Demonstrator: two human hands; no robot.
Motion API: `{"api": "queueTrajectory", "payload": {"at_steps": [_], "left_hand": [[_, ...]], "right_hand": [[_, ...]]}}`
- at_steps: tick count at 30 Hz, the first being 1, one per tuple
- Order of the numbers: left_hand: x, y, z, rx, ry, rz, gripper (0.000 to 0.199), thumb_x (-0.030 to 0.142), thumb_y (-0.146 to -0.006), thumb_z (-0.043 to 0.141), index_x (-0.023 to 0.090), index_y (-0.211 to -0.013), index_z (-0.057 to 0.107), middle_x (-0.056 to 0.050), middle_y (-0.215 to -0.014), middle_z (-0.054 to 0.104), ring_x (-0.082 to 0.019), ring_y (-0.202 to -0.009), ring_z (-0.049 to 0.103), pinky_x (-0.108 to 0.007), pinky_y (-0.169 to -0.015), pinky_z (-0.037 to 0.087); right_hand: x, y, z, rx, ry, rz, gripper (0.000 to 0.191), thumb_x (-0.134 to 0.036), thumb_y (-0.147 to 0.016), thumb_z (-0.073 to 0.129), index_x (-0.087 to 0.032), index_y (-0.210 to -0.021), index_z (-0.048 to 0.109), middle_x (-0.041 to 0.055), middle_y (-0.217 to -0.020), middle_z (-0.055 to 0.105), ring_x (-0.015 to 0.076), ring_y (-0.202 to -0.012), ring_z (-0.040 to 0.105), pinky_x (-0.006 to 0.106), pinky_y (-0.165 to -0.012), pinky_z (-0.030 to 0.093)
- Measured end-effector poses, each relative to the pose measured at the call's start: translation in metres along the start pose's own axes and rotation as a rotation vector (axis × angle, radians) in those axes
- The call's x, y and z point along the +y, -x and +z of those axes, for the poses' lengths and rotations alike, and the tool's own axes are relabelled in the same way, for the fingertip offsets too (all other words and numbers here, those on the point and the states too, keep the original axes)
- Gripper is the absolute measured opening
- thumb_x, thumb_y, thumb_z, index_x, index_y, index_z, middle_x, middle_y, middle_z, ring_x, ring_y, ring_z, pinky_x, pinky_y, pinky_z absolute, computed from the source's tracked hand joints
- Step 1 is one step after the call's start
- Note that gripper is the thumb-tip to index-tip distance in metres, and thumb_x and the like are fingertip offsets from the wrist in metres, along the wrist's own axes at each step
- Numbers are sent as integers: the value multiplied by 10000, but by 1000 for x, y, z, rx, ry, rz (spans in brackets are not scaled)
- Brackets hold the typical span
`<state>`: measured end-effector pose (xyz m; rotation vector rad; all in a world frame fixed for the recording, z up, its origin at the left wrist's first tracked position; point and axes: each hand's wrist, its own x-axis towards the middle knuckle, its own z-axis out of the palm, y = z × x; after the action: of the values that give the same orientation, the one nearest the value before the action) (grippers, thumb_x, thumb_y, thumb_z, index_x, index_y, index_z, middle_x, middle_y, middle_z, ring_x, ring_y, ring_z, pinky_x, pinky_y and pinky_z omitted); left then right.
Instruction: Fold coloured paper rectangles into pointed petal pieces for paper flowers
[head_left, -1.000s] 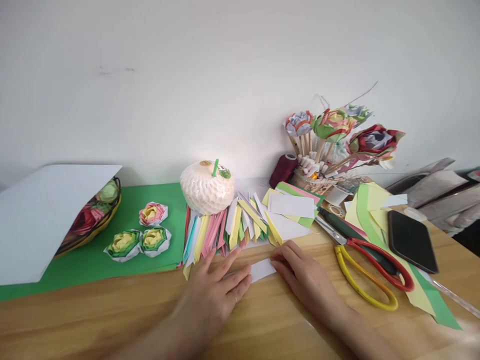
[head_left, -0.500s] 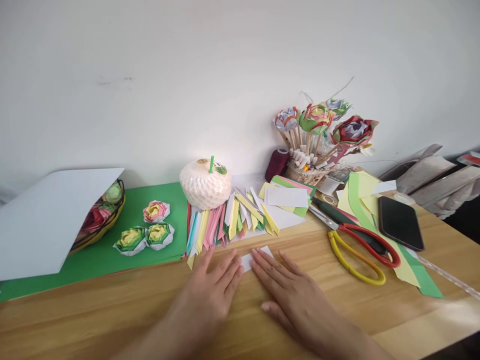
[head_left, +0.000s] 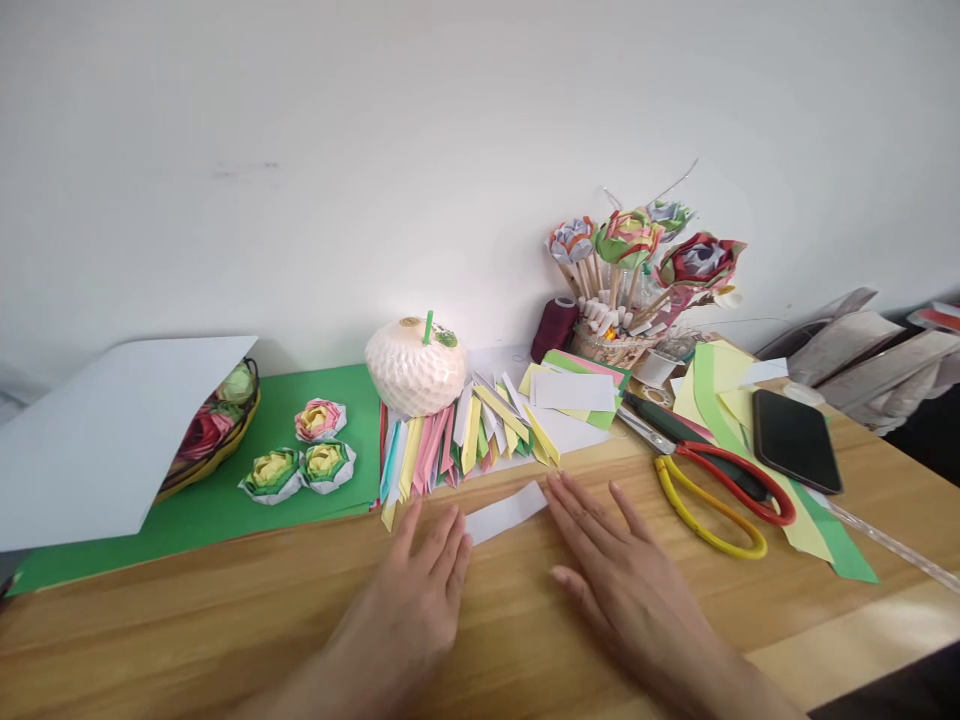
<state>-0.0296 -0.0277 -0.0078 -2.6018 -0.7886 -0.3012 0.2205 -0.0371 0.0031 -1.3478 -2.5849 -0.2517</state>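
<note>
A narrow strip of white paper [head_left: 508,514] lies on the wooden table between my two hands. My left hand [head_left: 420,575] rests flat at the strip's left end, its fingertips touching or covering that edge. At the other end, my right hand [head_left: 611,545] lies flat with fingers outstretched, the fingertips by the strip's right edge. Just beyond the strip is a row of folded paper pieces [head_left: 469,430] in yellow, pink, white, green and blue. A stack of cut paper rectangles [head_left: 574,391] sits behind my right hand.
Scissors [head_left: 720,490] with red and yellow handles lie to the right, near a black phone [head_left: 797,440]. Three paper flowers [head_left: 328,466] sit on green sheets [head_left: 285,390] at left. A white strawberry-shaped pot [head_left: 417,370] and a basket of paper flowers [head_left: 611,345] stand by the wall.
My right hand has slid to the right and my left hand slightly to the left. More of the white paper strip shows between them.
</note>
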Motion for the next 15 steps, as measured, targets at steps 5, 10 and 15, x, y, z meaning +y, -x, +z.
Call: {"api": "queueTrajectory", "payload": {"at_steps": [5,10,15], "left_hand": [[0,1,2,-30,7,24,294,220,-894,490,55,-1091,632,-192,-1159,629,-319,-1134,542,-584,-1012,248],[2,1,2,-45,18,12,314,234,-886,510,40,-1104,625,-202,-1159,626,-328,-1137,539,-589,-1033,220],[3,1,0,-43,-3,13,331,261,-874,524,50,-1102,638,-196,-1191,609,-332,-1145,529,-576,-1033,226]], "right_hand": [[-27,-13,-10,172,107,49,723,-456,-940,361,-43,-1463,80,187,-1441,335,264,-1349,300,472,-1097,190],[-46,-20,-20,123,-17,-99,781,-483,-948,325,19,-1448,-3,195,-1392,406,255,-1323,352,428,-1078,280],[-52,-19,-9,-101,-228,-170,735,-407,-941,402,38,-1438,93,206,-1350,468,264,-1258,447,417,-1050,369]]}}
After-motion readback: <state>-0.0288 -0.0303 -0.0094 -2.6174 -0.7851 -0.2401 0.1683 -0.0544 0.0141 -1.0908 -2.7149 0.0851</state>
